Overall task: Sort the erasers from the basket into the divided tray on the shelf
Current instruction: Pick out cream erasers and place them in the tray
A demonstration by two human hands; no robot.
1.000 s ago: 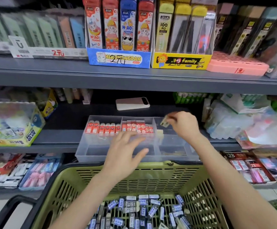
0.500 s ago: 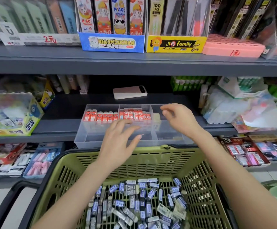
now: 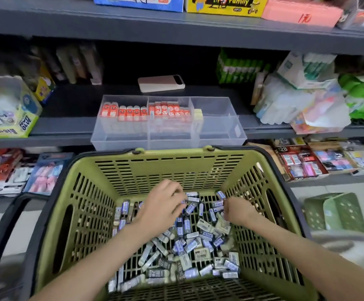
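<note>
Both your hands are down inside the green basket point(image 3: 166, 170), over the far part of the pile of erasers point(image 3: 183, 242) that covers its floor. Your left hand point(image 3: 161, 205) has the fingers bent onto the erasers near the far wall. Your right hand point(image 3: 237, 210) is close to the right wall, with the fingers curled down into the pile. The picture is blurred here, so I cannot tell if either hand has hold of an eraser. Between the two hands there is a narrow strip of erasers, and most of the pile lies nearer to you, between your forearms. The slotted walls of the basket rise on all sides of the hands, and its black handle point(image 3: 3, 224) lies down on the left. The far rim of the basket sits just below the front wall of the divided tray point(image 3: 170, 142). The tray stands at the front edge of the shelf point(image 3: 68, 127) and hangs a little over it. Red erasers point(image 3: 122, 111) stand in a row at the back of the left and middle compartments, and one pale eraser point(image 3: 198, 114) stands in the right compartment against its left divider. The front half of each compartment shows the clear floor. A flat phone-like device point(image 3: 161, 83) lies behind the tray, a glue box point(image 3: 7, 109) stands well to the left, and plastic bags point(image 3: 302, 105) crowd near its right end.
</note>
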